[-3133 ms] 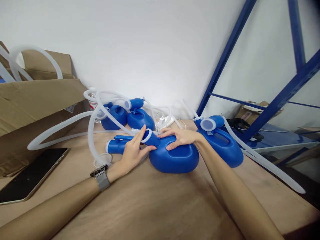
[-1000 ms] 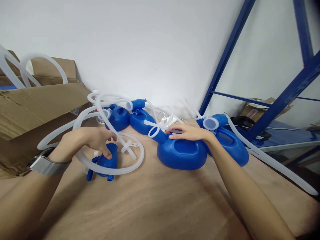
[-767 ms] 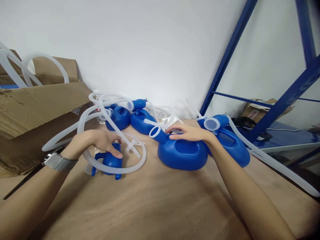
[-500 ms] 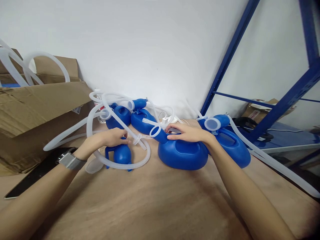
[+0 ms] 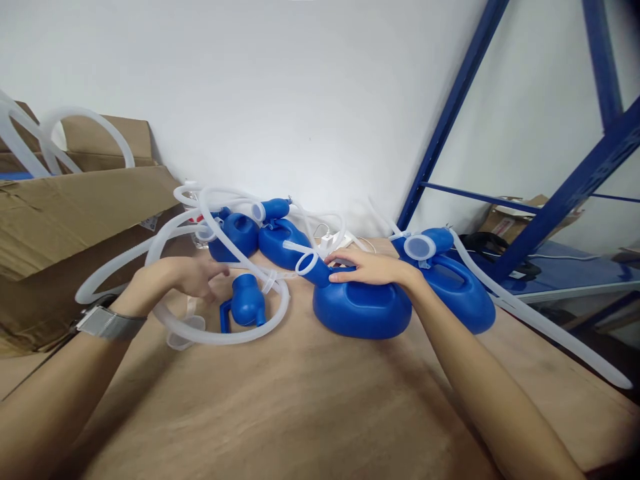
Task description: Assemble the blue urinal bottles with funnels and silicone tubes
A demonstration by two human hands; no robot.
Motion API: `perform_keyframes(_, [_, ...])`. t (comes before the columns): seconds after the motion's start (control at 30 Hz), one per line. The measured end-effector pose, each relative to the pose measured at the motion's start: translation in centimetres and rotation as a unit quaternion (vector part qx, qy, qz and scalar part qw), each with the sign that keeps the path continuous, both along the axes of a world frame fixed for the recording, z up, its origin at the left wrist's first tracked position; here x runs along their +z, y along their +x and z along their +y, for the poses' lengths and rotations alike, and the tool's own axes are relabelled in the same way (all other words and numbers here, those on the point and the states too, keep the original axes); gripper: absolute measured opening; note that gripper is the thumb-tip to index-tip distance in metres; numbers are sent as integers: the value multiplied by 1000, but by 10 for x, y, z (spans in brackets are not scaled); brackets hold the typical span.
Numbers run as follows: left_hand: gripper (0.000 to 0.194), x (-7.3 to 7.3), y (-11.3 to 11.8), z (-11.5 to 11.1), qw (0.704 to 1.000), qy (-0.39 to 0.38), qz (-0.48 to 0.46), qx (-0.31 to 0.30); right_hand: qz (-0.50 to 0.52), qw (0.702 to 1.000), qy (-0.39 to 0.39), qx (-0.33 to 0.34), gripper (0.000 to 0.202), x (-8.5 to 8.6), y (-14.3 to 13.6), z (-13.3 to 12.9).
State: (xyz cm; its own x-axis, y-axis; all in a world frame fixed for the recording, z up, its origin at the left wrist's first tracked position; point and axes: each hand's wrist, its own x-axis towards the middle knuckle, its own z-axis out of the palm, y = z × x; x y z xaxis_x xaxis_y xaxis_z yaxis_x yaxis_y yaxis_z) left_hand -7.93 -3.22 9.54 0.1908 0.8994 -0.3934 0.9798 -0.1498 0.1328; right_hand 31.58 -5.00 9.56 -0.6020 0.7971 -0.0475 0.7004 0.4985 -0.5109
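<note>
My right hand (image 5: 373,265) rests on top of a blue jug (image 5: 363,310), thumb near its round-mouthed neck, fingers bent over the handle. Left of it, a small blue bulb-shaped part (image 5: 247,300) lies on the table inside a loop of clear hose (image 5: 220,339). My left hand (image 5: 193,277) is beside that part, next to the hose, its fingers blurred by motion. Below this hand lies a clear cap (image 5: 186,332).
More blue jugs (image 5: 285,241) (image 5: 240,235) with hoses stand by the wall, and another (image 5: 460,293) is at the right. A cardboard box (image 5: 85,227) holding hoses is at the left. Blue shelving (image 5: 565,193) rises at the right.
My left hand has let go of the small blue part and moved left. The hose loop has shifted left a little. My right hand stays on the jug.
</note>
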Motion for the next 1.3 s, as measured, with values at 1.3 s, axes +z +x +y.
perform_keyframes(1.3, [33,34,16,-24,941,-67,-309,-122,52,998,22,-13,72,-2,5,2])
